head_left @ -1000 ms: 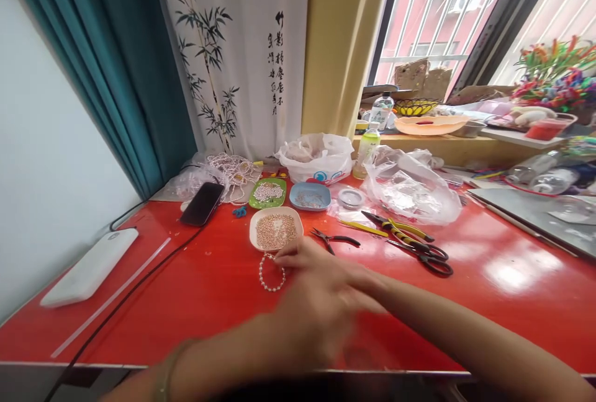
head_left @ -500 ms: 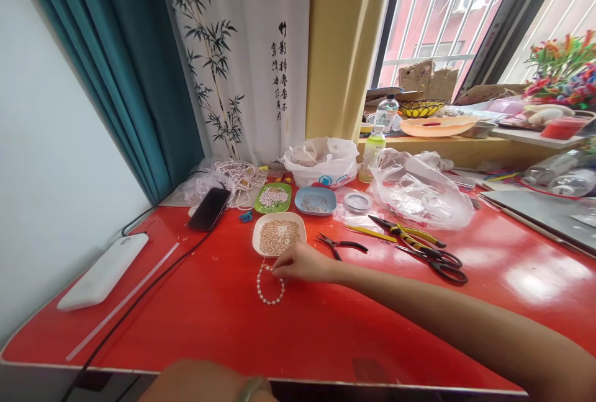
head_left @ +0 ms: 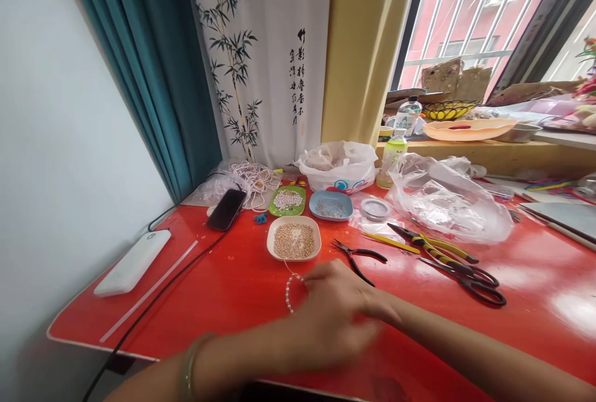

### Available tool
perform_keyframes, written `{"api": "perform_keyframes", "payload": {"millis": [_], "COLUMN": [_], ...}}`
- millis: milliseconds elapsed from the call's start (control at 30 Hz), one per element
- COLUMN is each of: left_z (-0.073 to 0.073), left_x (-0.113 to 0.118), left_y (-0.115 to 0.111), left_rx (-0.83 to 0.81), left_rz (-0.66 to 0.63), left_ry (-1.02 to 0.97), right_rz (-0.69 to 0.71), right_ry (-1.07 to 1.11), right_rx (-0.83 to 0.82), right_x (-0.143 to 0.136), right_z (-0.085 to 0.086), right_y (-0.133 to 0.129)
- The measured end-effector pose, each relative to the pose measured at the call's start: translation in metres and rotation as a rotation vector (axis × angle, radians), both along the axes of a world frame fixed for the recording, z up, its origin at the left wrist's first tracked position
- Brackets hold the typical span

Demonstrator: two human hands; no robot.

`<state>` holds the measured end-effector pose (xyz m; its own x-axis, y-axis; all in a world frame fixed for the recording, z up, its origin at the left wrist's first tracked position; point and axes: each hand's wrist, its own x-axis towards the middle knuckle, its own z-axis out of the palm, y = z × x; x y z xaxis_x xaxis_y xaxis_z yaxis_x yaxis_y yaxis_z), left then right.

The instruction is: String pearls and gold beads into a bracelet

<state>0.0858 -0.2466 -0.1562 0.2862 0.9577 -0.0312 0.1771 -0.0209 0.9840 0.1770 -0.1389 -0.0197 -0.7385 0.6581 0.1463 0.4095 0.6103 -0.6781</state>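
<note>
A small loop of strung beads, pale with a thin thread end at its top, lies on the red table just below the cream dish of gold beads. My right hand reaches in from the right, its fingertips closed on the upper right of the bead strand. My left hand, with a green bangle on its wrist, crosses in front of the right hand. Motion smears its fingers, and it hides the lower right of the loop.
Behind the cream dish stand a green dish of pale beads and a blue dish of small metal bits. Black-handled pliers, yellow tweezers, larger pliers and scissors lie rightward. A phone rests at left.
My left hand has swung up from the bottom edge to the right, in front of my right hand. The view has turned left. My right hand stays at the bead loop.
</note>
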Motion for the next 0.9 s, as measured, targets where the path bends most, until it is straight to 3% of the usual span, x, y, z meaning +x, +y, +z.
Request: {"api": "perform_keyframes", "payload": {"millis": [33,100,133,200,333,400,600,733,900], "left_z": [0.043,0.114,0.138,0.160,0.147,0.139,0.132,0.129,0.130], "left_x": [-0.017,-0.044,-0.053,-0.063,-0.063,-0.062,-0.066,-0.066,-0.062], "left_y": [0.032,0.080,0.093,0.104,0.101,0.102,0.106,0.103,0.100], "left_rx": [0.102,0.356,0.392,0.294,-0.015,-0.127,-0.192,-0.192,-0.205], "left_rz": [-0.084,-0.039,0.008,0.058,-0.233,-0.289,-0.077,-0.055,-0.050], "left_ry": [0.069,0.204,0.265,0.263,-0.069,-0.169,-0.143,-0.123,-0.136], "right_rz": [-0.025,-0.070,-0.085,-0.103,-0.090,-0.054,-0.008,-0.239,-0.395], "right_ry": [0.022,0.050,0.054,0.047,0.017,-0.012,-0.134,-0.186,-0.377], "right_rx": [-0.008,-0.036,-0.057,-0.114,-0.244,-0.297,-0.273,-0.076,0.065], "right_x": [0.002,0.005,0.005,0.006,0.005,0.006,0.014,0.023,0.019], "right_z": [0.000,0.002,0.004,0.008,0.019,0.025,0.043,0.045,0.028], "right_y": [0.000,0.001,0.002,0.004,0.011,0.014,0.043,0.098,0.163]}}
